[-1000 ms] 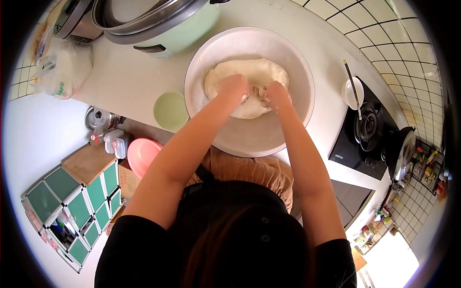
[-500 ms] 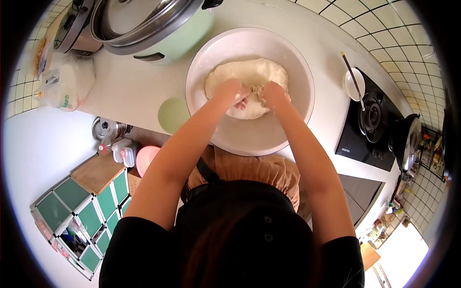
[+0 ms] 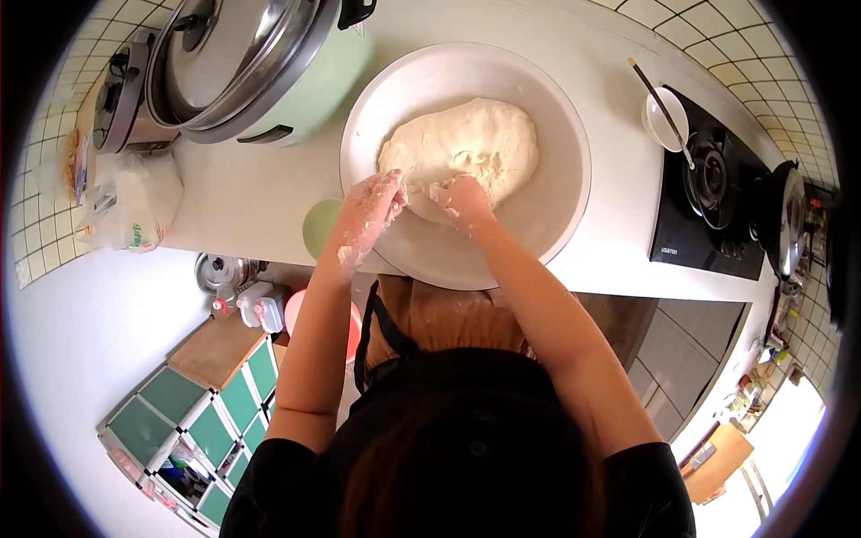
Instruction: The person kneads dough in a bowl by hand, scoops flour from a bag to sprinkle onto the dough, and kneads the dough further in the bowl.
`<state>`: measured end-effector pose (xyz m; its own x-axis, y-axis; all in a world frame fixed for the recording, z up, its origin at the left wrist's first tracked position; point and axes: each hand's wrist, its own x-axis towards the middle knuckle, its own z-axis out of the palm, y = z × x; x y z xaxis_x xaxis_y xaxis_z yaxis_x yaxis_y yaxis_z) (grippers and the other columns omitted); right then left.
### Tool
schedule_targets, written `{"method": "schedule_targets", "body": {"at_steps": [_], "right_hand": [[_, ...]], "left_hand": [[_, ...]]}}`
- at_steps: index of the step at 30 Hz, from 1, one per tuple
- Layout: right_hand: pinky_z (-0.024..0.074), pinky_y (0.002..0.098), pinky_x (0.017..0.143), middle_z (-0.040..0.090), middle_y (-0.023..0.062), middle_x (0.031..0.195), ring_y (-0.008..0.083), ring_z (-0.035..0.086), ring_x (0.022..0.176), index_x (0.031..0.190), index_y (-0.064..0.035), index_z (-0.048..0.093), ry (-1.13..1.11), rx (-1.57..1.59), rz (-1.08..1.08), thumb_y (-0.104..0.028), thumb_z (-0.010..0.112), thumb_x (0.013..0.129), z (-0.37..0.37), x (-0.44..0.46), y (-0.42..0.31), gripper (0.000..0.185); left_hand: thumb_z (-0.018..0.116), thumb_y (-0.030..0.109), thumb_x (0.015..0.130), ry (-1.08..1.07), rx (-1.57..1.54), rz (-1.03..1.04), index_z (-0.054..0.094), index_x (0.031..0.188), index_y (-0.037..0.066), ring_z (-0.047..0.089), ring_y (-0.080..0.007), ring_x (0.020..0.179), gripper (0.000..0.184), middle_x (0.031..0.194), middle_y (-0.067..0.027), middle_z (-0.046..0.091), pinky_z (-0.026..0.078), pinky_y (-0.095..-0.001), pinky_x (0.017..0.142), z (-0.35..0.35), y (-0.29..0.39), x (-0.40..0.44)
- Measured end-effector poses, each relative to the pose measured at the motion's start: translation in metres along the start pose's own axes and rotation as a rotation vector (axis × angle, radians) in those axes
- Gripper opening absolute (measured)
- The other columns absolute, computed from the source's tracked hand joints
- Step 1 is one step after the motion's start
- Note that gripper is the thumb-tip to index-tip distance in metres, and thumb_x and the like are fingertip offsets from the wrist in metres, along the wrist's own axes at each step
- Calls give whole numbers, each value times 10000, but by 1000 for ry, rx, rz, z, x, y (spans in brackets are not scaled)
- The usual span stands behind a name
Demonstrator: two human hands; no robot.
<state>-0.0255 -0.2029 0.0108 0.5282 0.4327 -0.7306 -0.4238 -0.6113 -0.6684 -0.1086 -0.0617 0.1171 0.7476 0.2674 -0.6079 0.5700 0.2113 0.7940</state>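
Observation:
A large pale lump of dough (image 3: 475,134) lies in a wide whitish bowl (image 3: 547,215), its surface rough and dented near the front. My right hand (image 3: 462,201) is at the dough's front edge, fingers bent and closed on a bit of dough. My left hand (image 3: 372,204) is above the bowl's left rim, beside the dough. Its fingers are curled in, and whether anything is inside them is hidden. Bits of dough cling to both hands and to my left wrist.
A green cooker (image 3: 309,94) with a metal lid stands back left, near a plastic bag (image 3: 134,202). A green round item (image 3: 320,226) sits partly behind my left forearm. To the right are a white bowl (image 3: 662,121) with a stick across it and a black stove (image 3: 695,238).
My left hand has come off the dough, moving left to the bowl's rim. My right hand has shifted left and toward me, to the dough's front edge. The camera view has tilted slightly.

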Motion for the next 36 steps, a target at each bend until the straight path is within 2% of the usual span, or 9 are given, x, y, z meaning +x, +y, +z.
{"method": "schedule_targets", "body": {"at_steps": [10, 12, 13, 16, 19, 20, 25, 27, 36], "right_hand": [[423, 370, 588, 541, 137, 603, 246, 500, 584, 724, 43, 594, -189, -38, -541, -316, 603, 825, 1, -24, -44, 374], [427, 370, 605, 552, 135, 625, 259, 506, 605, 752, 37, 608, -51, -187, -180, -309, 598, 829, 24, 27, -3, 354], [297, 270, 399, 586, 61, 628, 90, 358, 442, 693, -39, 550, 81, -236, -437, -269, 606, 861, 36, 48, 16, 290], [293, 255, 391, 579, 32, 661, 78, 368, 452, 834, -37, 556, -243, 262, -265, -245, 597, 881, 12, 16, 4, 217], [199, 257, 374, 364, -27, 528, 69, 296, 425, 631, -53, 531, -281, 505, -302, -255, 561, 900, -17, -35, -74, 338], [174, 245, 387, 340, -39, 548, 61, 270, 435, 670, -56, 532, -301, 602, -485, -248, 559, 904, -24, -60, -101, 303], [182, 243, 386, 355, -41, 581, 61, 274, 444, 740, -85, 533, -306, 861, -289, -320, 570, 905, -14, -12, -107, 290], [191, 248, 358, 391, -18, 584, 82, 286, 414, 710, -98, 517, 179, 432, -95, -302, 595, 888, 20, 30, -58, 281], [172, 196, 394, 321, -100, 595, 32, 231, 451, 873, -131, 512, -341, 675, -272, -266, 556, 902, -52, -46, -154, 145]], "left_hand": [[436, 316, 934, 14, -25, 44, 442, 688, 127, 297, -46, 517, 310, 584, 58, 369, 209, -220, 490, -14, 11, -8], [426, 322, 931, -59, -97, 11, 412, 673, 135, 282, -53, 514, 319, 576, 58, 345, 202, -223, 489, -25, 11, -12], [422, 325, 930, -99, -131, 0, 397, 666, 139, 274, -56, 512, 324, 572, 57, 333, 198, -225, 489, -32, 13, -10], [418, 325, 926, -85, -173, 68, 360, 653, 145, 259, -63, 510, 332, 566, 56, 307, 194, -234, 487, -49, 15, -14], [425, 308, 921, -64, -159, 49, 353, 640, 142, 252, -65, 512, 335, 564, 51, 310, 189, -241, 486, -60, 15, -18], [426, 305, 921, -70, -158, 51, 355, 637, 140, 252, -65, 512, 336, 563, 50, 310, 188, -242, 486, -65, 13, -18], [427, 289, 922, -94, -137, 84, 376, 621, 125, 248, -65, 500, 346, 548, 47, 306, 178, -243, 483, -74, 16, -32], [426, 284, 931, -121, -146, 86, 392, 621, 119, 258, -64, 491, 353, 538, 44, 318, 185, -238, 475, -81, 12, -40], [563, 221, 903, -62, -96, 2, 406, 618, 105, 274, -32, 548, 346, 600, 75, 337, 219, -229, 490, -110, -8, -63]]}}
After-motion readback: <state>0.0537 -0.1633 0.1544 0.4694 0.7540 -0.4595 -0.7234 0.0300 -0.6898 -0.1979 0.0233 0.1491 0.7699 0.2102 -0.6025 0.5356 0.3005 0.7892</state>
